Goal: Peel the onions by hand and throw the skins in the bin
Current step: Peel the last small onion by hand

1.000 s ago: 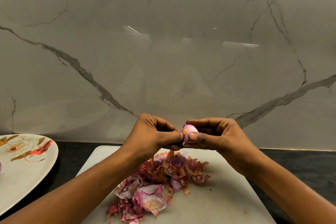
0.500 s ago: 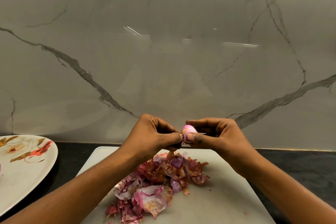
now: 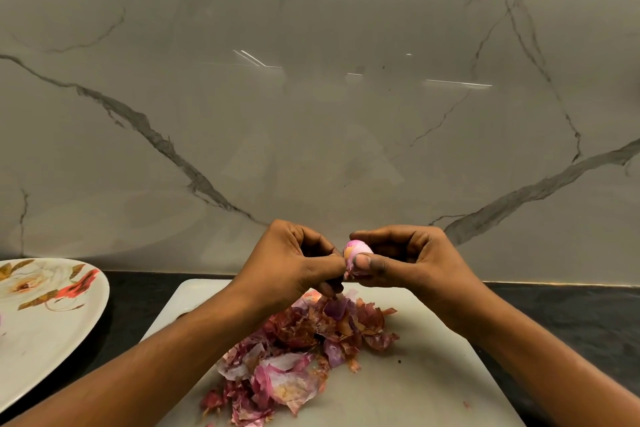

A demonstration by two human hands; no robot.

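Well, we hold a small onion [image 3: 356, 249] above the board [image 3: 422, 388], right hand [image 3: 412, 262] curled round it, left hand [image 3: 294, 262] pinching a shred of skin [image 3: 348, 274] at its end. A heap of skins [image 3: 304, 350] lies on the board; binning them is left, and no bin shows

We look straight at a glossy, marble-patterned wall [image 3: 311, 121], pale grey-beige, which fills most of our view. Dark grey veins [image 3: 152, 135] cross it: one thick vein runs down from the left toward the middle, another climbs toward the right edge, and finer lines branch near the top right. Thin white streaks of light [image 3: 457, 82] reflect on its polish. Below it we see a dark, speckled surface [image 3: 571, 315], meeting the wall in a straight line.
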